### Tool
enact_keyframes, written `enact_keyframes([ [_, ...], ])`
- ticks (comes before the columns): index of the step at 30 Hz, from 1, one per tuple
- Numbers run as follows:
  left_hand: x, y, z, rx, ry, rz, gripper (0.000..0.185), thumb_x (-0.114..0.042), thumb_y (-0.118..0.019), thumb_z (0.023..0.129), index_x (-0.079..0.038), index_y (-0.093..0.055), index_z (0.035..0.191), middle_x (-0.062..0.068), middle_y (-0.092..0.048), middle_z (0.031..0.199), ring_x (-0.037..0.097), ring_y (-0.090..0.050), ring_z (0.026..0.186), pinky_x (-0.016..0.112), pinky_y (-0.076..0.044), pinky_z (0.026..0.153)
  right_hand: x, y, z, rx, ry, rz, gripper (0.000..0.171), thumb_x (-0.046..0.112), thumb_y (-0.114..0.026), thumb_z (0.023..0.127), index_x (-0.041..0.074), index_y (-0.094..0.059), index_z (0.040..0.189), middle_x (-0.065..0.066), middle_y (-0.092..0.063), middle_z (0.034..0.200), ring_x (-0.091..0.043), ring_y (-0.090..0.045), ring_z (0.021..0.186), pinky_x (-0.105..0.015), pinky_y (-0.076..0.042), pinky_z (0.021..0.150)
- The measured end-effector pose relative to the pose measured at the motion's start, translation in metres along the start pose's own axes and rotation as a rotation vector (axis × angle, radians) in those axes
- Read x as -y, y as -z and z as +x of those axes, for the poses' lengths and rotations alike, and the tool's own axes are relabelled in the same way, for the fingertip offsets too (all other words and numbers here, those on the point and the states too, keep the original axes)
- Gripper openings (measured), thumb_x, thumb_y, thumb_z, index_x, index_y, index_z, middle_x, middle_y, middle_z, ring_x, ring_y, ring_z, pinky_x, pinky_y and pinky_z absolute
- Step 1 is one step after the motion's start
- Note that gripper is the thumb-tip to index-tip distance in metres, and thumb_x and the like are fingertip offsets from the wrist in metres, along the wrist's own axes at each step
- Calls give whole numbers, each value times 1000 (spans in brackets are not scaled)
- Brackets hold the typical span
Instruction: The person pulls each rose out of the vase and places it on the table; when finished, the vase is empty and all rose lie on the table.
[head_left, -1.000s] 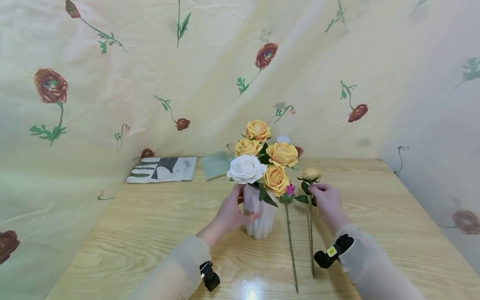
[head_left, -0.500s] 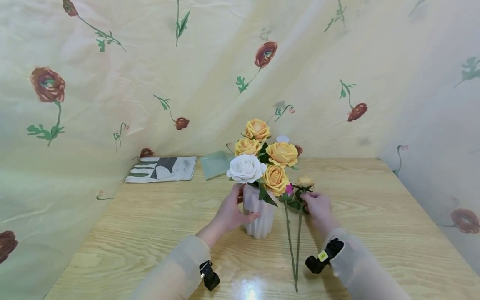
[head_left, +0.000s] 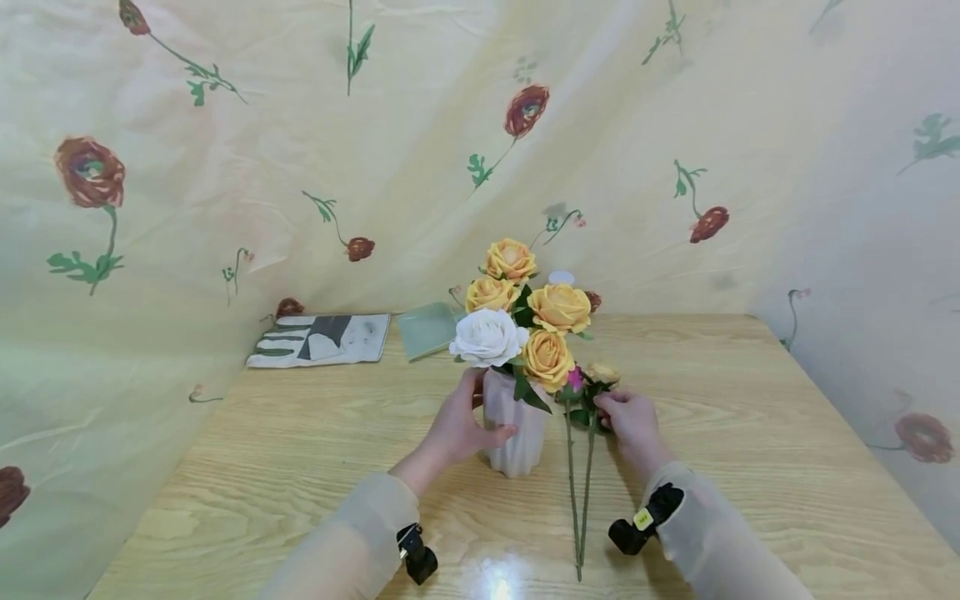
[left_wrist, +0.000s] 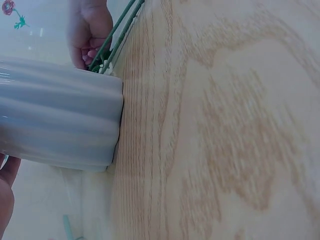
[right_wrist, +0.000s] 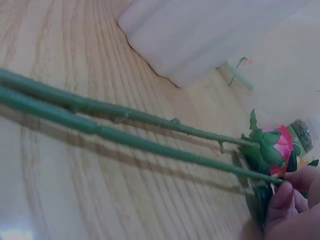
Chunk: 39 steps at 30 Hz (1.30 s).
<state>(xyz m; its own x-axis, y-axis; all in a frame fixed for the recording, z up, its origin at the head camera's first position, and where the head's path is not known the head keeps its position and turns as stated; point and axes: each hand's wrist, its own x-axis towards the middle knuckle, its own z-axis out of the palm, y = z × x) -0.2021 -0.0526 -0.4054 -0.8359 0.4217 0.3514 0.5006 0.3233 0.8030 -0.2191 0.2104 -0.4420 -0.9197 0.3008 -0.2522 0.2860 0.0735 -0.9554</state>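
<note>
A person's left hand [head_left: 459, 425] is wrapped around the side of a ribbed white vase [head_left: 514, 433] that stands upright on a wooden table [head_left: 300, 467], fingers curled against its wall and the thumb showing at the front. The vase holds 5 blooms above that hand: 1 white rose [head_left: 487, 337] and 4 orange roses [head_left: 558, 308]. Just to the right of the vase, 2 loose flowers lie side by side on the table, a pink bud [head_left: 575, 379] and a pale yellow bud [head_left: 602, 372], their green stems [head_left: 579, 492] running back toward the person. The right hand [head_left: 632, 423] grips these 2 stems just below the buds, fingertips [right_wrist: 281, 196] pinching the nearer one. The step in hand looks to be gathering the loose flowers while the vase is steadied; the next move would likely call for lifting them and turning the stem ends down toward the vase mouth.
</note>
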Motion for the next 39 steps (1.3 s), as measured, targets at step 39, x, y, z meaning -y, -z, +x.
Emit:
enact_keyframes([
  [39,1,0,0,-10,-21,22,77,-26,-72,68,-10,-27,128,5,-46,115,16,-46,104,28,-42,86,69,8,-49,218,283,69,39,21,-58,83,-7,-50,108,-9,-52,93,-10,-50,74,-20,-46,66],
])
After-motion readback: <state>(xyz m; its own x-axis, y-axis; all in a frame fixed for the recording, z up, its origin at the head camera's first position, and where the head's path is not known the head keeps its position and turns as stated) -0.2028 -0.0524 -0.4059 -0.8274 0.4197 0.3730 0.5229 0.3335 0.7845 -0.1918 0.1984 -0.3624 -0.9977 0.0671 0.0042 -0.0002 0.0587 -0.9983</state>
